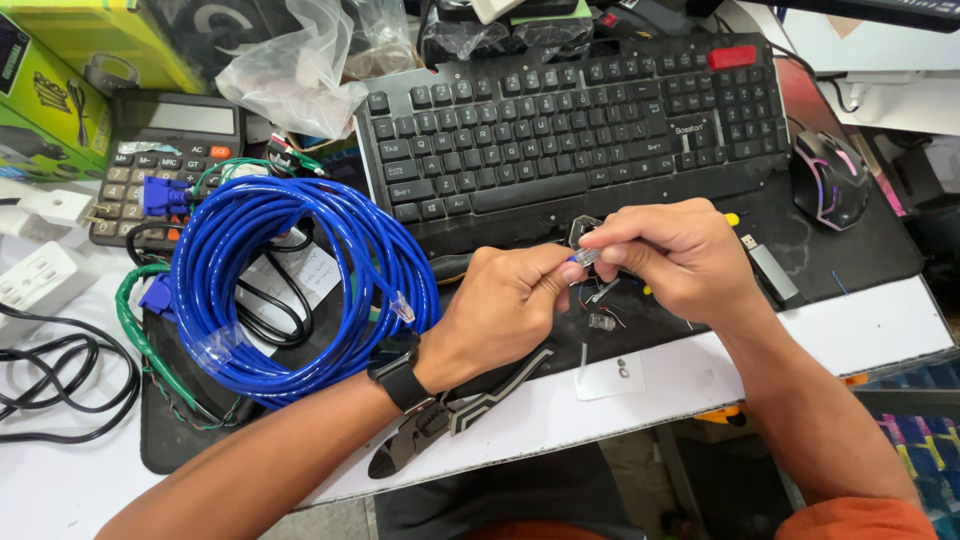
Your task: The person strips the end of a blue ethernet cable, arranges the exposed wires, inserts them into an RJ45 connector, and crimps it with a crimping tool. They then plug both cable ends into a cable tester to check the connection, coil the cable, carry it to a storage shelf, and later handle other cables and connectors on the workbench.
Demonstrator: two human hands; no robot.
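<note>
Both hands are meeting over the tabletop [700, 375]: the left hand [500, 310] is pinching the blue cable end [572, 261], and the right hand [675, 255] is pinching a clear plug [588, 257] onto it. A crimping tool [450, 415] is lying unused below the grip, a spare plug [601, 322] just under it, and the cable coil [290, 285] left; the plug isn't crimped yet.

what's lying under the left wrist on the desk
A crimping tool with black handles lies under the left hand's wrist, its jaws poking out toward the desk edge. The forearm covers its middle, so the hinge stays hidden.

Cable end [584, 258] hidden between fingers [612, 246]
</note>
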